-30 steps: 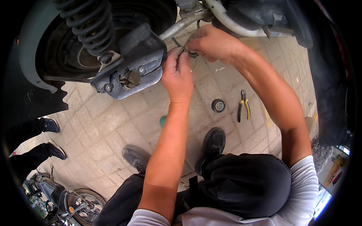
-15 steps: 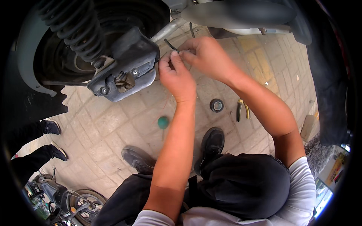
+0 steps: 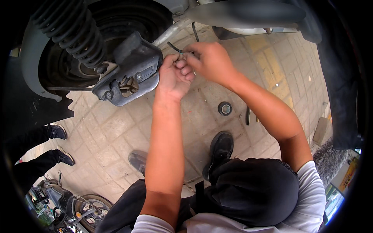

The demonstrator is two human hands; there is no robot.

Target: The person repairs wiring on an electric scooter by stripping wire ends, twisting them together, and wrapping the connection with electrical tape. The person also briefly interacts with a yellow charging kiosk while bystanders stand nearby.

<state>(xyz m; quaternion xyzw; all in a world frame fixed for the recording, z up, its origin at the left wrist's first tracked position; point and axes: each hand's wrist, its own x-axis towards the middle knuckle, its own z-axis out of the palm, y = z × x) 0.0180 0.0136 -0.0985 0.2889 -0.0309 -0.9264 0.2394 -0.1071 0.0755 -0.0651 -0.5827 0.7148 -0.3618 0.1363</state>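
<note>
A thin black cable (image 3: 173,47) hangs in a gap beside the motorbike's lower frame, and both my hands meet at it. My left hand (image 3: 175,77) is turned palm up with its fingers curled, thumb and forefinger pinching at the cable. From the right, my right hand (image 3: 210,60) closes on the same cable, its fingertips touching my left ones. A small greenish bit, perhaps bare wire, shows between them; the exact grip is partly hidden. Another length of black cable (image 3: 195,32) rises behind my right hand. Left of my hands is a black plastic bracket (image 3: 134,58) with screws.
A roll of black tape (image 3: 225,108) lies on the paving (image 3: 112,128). Pliers (image 3: 248,115) are partly covered by my right forearm. A coil spring (image 3: 74,35) and wheel stand at upper left. Another person's shoes (image 3: 58,132) and a second bike (image 3: 83,209) are at lower left.
My left hand has rolled from back up to palm up, its forearm shifting left and covering the green ball. My right hand stays at the cable, while its forearm hides more of the pliers.
</note>
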